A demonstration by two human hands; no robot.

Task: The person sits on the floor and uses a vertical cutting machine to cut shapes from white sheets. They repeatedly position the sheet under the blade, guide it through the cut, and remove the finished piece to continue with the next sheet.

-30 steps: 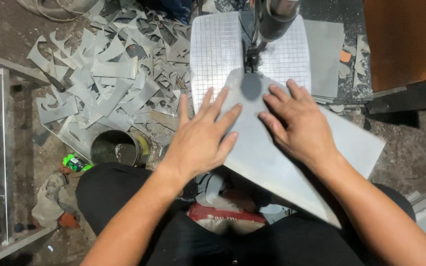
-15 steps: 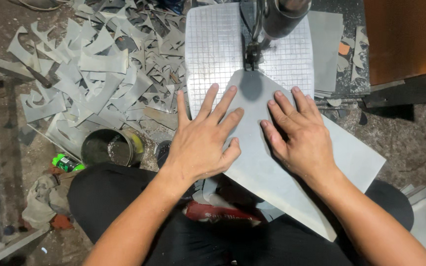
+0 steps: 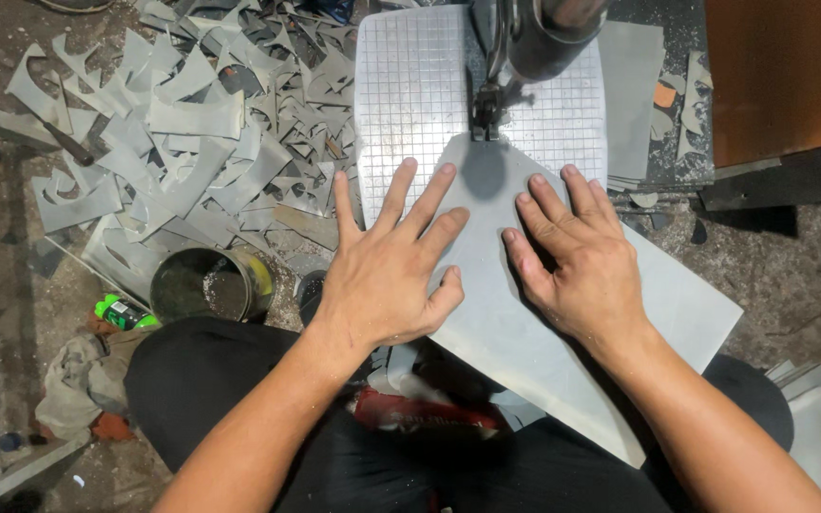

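Flat now: two hands, left hand and right hand, unclenched, pressing one grey sheet

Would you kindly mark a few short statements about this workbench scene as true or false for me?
1. Both hands lie flat on the grey sheet. True.
2. The left hand grips a hammer. False: it is spread open, palm down.
3. Grey offcuts lie heaped to the left. True.
4. The round metal can stands on the gridded white plate. False: it stands on the floor, left of the person's knee.
5. The right hand presses the sheet with its fingers spread. True.
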